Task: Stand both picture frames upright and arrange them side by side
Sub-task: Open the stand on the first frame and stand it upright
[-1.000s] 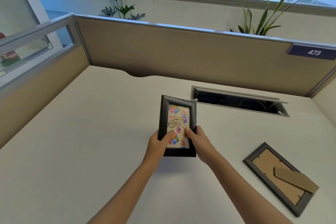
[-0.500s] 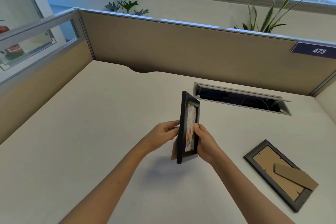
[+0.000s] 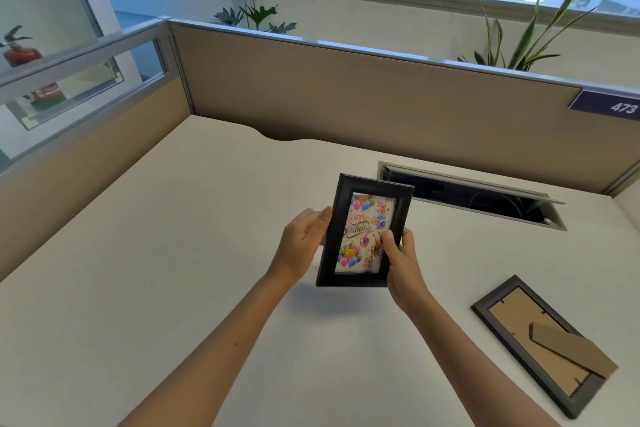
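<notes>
Black-moulded birthday-card picture frame (image 3: pixel 363 232) held above the white desk (image 3: pixel 173 270), picture facing the wearer. Left hand (image 3: pixel 304 243) cupping the left edge, apparently reaching the back; right hand (image 3: pixel 401 256) pinching the lower right corner. Second dark frame (image 3: pixel 543 343) lying face-down near right, cardboard stand (image 3: pixel 575 350) exposed, untouched.

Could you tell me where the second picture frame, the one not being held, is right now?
The dark frame with the brown cardboard back lies face down on the white desk, lower right, beside the right forearm.
</notes>
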`<action>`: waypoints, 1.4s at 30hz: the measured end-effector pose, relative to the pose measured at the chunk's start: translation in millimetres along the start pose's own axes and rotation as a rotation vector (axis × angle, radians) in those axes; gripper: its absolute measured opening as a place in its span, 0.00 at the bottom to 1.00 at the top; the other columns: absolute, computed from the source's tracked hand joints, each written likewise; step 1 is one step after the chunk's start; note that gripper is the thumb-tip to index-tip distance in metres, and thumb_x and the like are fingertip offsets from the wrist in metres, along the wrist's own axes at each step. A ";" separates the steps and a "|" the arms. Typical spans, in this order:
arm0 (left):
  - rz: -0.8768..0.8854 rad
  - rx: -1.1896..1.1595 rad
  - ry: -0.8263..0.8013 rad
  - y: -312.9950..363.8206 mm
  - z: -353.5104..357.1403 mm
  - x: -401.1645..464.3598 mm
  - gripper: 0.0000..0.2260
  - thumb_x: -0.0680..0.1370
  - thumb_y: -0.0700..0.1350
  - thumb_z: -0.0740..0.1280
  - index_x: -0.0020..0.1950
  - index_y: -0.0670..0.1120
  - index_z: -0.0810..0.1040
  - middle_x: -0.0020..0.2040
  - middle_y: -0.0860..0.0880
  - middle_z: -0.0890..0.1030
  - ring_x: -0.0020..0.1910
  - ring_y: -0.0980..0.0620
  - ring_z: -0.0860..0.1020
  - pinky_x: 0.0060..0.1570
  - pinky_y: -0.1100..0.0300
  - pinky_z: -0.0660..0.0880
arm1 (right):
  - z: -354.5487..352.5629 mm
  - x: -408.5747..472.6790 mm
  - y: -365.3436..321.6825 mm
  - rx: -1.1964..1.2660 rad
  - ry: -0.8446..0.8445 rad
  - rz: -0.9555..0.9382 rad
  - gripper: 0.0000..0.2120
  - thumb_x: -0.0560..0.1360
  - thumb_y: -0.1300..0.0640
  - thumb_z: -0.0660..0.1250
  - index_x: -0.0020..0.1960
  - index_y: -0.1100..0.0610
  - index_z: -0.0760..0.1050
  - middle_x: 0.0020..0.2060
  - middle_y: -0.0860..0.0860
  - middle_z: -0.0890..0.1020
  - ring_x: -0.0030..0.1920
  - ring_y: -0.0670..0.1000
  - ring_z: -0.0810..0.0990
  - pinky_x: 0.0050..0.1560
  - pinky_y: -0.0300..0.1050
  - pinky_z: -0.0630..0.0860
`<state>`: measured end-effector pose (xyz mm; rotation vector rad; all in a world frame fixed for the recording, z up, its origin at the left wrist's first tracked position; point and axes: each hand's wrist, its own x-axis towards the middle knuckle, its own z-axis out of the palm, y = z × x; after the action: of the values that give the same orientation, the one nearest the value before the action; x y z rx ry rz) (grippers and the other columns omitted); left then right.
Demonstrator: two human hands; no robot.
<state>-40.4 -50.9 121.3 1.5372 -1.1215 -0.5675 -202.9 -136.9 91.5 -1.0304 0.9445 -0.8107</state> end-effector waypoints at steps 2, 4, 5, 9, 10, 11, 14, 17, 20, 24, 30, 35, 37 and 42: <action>-0.020 0.014 -0.073 -4.4 1.3 -1.8 0.16 0.77 0.56 0.59 0.54 0.45 0.76 0.48 0.49 0.81 0.48 0.55 0.79 0.44 0.68 0.77 | 3.5 0.8 -0.2 -0.020 0.013 -0.049 0.09 0.80 0.53 0.60 0.60 0.49 0.67 0.55 0.47 0.80 0.54 0.50 0.82 0.47 0.48 0.83; 0.009 0.131 -0.027 -13.8 -1.7 1.2 0.12 0.77 0.50 0.64 0.55 0.44 0.75 0.47 0.51 0.81 0.44 0.56 0.79 0.41 0.74 0.75 | 6.5 2.0 0.4 -0.028 0.002 -0.077 0.11 0.80 0.54 0.60 0.62 0.51 0.66 0.55 0.48 0.79 0.54 0.50 0.82 0.46 0.46 0.83; 0.008 0.157 0.002 -18.2 -4.1 3.7 0.12 0.76 0.49 0.66 0.54 0.43 0.76 0.47 0.50 0.81 0.43 0.56 0.79 0.39 0.75 0.74 | 7.7 2.9 1.4 -0.036 -0.009 -0.083 0.12 0.80 0.55 0.60 0.62 0.51 0.66 0.56 0.48 0.79 0.54 0.50 0.81 0.46 0.45 0.82; -0.041 0.179 0.043 -32.3 -10.6 11.2 0.12 0.76 0.47 0.67 0.55 0.41 0.76 0.51 0.45 0.83 0.46 0.53 0.79 0.38 0.72 0.75 | 13.2 7.8 5.5 -0.085 -0.035 -0.072 0.13 0.80 0.57 0.60 0.63 0.51 0.65 0.55 0.45 0.78 0.53 0.47 0.80 0.41 0.40 0.82; -0.056 0.178 0.048 -35.6 -11.3 11.9 0.12 0.76 0.47 0.67 0.56 0.41 0.76 0.52 0.44 0.83 0.46 0.53 0.78 0.39 0.70 0.75 | 14.5 9.3 6.7 -0.098 -0.042 -0.066 0.12 0.80 0.58 0.60 0.63 0.52 0.65 0.55 0.46 0.77 0.53 0.47 0.80 0.41 0.40 0.82; -0.067 0.177 0.057 -38.7 -11.8 12.2 0.12 0.76 0.46 0.67 0.56 0.41 0.76 0.52 0.43 0.83 0.46 0.53 0.78 0.40 0.70 0.75 | 16.0 10.8 7.9 -0.108 -0.049 -0.061 0.12 0.80 0.58 0.60 0.63 0.52 0.65 0.55 0.47 0.77 0.53 0.47 0.79 0.41 0.40 0.82; -0.093 0.176 0.082 -46.3 -13.2 11.2 0.12 0.76 0.45 0.67 0.56 0.41 0.76 0.53 0.43 0.83 0.48 0.51 0.79 0.40 0.71 0.74 | 20.3 13.9 11.9 -0.134 -0.070 -0.049 0.12 0.80 0.58 0.60 0.63 0.54 0.65 0.57 0.50 0.77 0.54 0.47 0.79 0.42 0.40 0.82; -0.122 0.175 0.094 -53.3 -14.5 9.1 0.12 0.76 0.45 0.67 0.57 0.40 0.76 0.53 0.43 0.82 0.48 0.52 0.78 0.40 0.71 0.74 | 24.0 15.0 16.2 -0.150 -0.083 -0.041 0.12 0.80 0.59 0.59 0.62 0.53 0.65 0.57 0.49 0.76 0.53 0.46 0.79 0.41 0.40 0.82; -0.131 0.185 0.090 -60.8 -14.9 4.4 0.12 0.76 0.45 0.67 0.56 0.41 0.76 0.52 0.43 0.83 0.47 0.52 0.78 0.40 0.71 0.74 | 24.7 15.0 22.9 -0.160 -0.087 -0.035 0.11 0.80 0.59 0.59 0.62 0.53 0.64 0.57 0.49 0.76 0.53 0.46 0.79 0.41 0.39 0.82; -0.130 0.184 0.089 -67.8 -14.5 -0.7 0.11 0.76 0.45 0.67 0.56 0.41 0.76 0.52 0.44 0.83 0.48 0.51 0.79 0.41 0.70 0.75 | 24.2 14.2 29.4 -0.181 -0.083 -0.030 0.12 0.80 0.59 0.59 0.63 0.53 0.64 0.59 0.50 0.75 0.53 0.45 0.78 0.42 0.40 0.82; -0.133 0.193 0.091 -69.5 -12.5 -4.7 0.15 0.77 0.48 0.66 0.60 0.43 0.74 0.54 0.44 0.82 0.51 0.49 0.79 0.42 0.67 0.76 | 22.2 13.5 29.0 -0.261 -0.070 -0.027 0.15 0.81 0.57 0.58 0.66 0.53 0.62 0.61 0.52 0.74 0.60 0.52 0.76 0.51 0.46 0.80; 0.134 0.395 0.411 -56.9 -3.0 -23.6 0.16 0.77 0.48 0.63 0.62 0.46 0.68 0.54 0.45 0.75 0.52 0.51 0.72 0.48 0.56 0.74 | 7.4 6.6 29.5 -0.394 0.060 -0.035 0.19 0.81 0.51 0.57 0.69 0.54 0.58 0.56 0.51 0.72 0.58 0.52 0.73 0.49 0.40 0.73; 0.249 0.402 0.368 -45.8 7.9 -31.6 0.14 0.75 0.47 0.61 0.59 0.47 0.68 0.54 0.45 0.75 0.51 0.51 0.72 0.47 0.57 0.73 | -5.9 5.0 30.9 -0.423 0.151 -0.041 0.22 0.80 0.49 0.58 0.70 0.54 0.58 0.57 0.51 0.70 0.57 0.51 0.70 0.54 0.44 0.70; 0.434 0.423 0.107 -29.1 55.2 -50.2 0.11 0.74 0.40 0.63 0.56 0.47 0.71 0.51 0.46 0.77 0.51 0.51 0.71 0.51 0.59 0.71 | -52.2 -2.6 32.9 -0.431 0.321 -0.051 0.22 0.79 0.47 0.61 0.68 0.56 0.63 0.56 0.51 0.72 0.56 0.52 0.72 0.55 0.46 0.70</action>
<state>-97.8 -34.9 67.9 1.5819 -1.5015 0.0520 -248.1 -141.6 49.7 -1.3213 1.4136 -0.8506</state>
